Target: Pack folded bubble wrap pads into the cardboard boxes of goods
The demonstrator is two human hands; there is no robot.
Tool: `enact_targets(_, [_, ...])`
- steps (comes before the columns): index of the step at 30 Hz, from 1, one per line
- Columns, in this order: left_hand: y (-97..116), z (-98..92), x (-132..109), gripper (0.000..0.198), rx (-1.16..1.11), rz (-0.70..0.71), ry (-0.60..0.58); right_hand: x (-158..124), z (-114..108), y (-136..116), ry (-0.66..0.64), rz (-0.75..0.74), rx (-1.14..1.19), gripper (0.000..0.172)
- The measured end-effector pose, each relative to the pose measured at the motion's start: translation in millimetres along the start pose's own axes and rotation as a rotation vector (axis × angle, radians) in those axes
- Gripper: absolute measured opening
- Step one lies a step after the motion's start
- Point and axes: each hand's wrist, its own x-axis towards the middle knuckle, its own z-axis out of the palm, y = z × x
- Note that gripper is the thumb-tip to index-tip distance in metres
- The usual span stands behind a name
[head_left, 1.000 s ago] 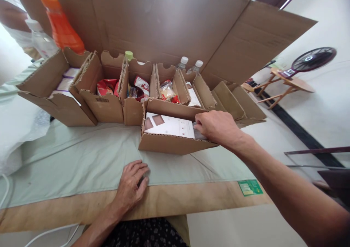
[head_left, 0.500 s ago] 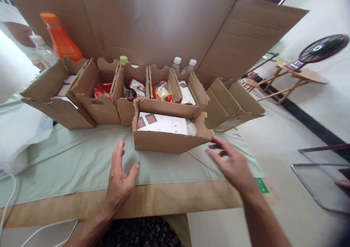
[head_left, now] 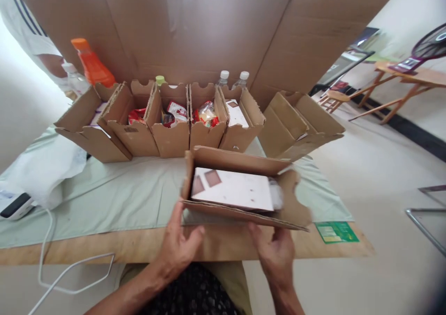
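Holding a shallow brown cardboard box (head_left: 240, 160) by its near wall, the left hand (head_left: 179, 250) and the right hand (head_left: 277, 257) each press their fingers on the lower edge, with the thumbs a little apart. The box is at the front edge of the wooden table (head_left: 87, 251), partly over a pale green cloth (head_left: 114, 199), and tilts toward the person. A flat white pack (head_left: 237, 189) lies inside. Behind it stands a row of open cardboard boxes (head_left: 170, 141) with snack packets, and an orange bottle (head_left: 92, 66) at the far left.
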Motion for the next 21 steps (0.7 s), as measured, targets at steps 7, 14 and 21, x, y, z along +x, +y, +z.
enact_targets(7, [24.6,-38.7,9.3,0.058,0.048,0.101,0.219,8.4,32.7,-45.4,-0.188,-0.150,0.152,0.065])
enact_targets(14, [4.8,-22.3,-1.3,0.052,0.025,-0.055,0.077,-29.6,7.3,-11.5,-0.061,-0.061,-0.014,0.073])
enact_targets(21, [-8.6,-37.9,12.2,0.048,0.058,-0.077,0.116,-30.2,-23.8,35.0,-0.302,-0.144,0.028,0.073])
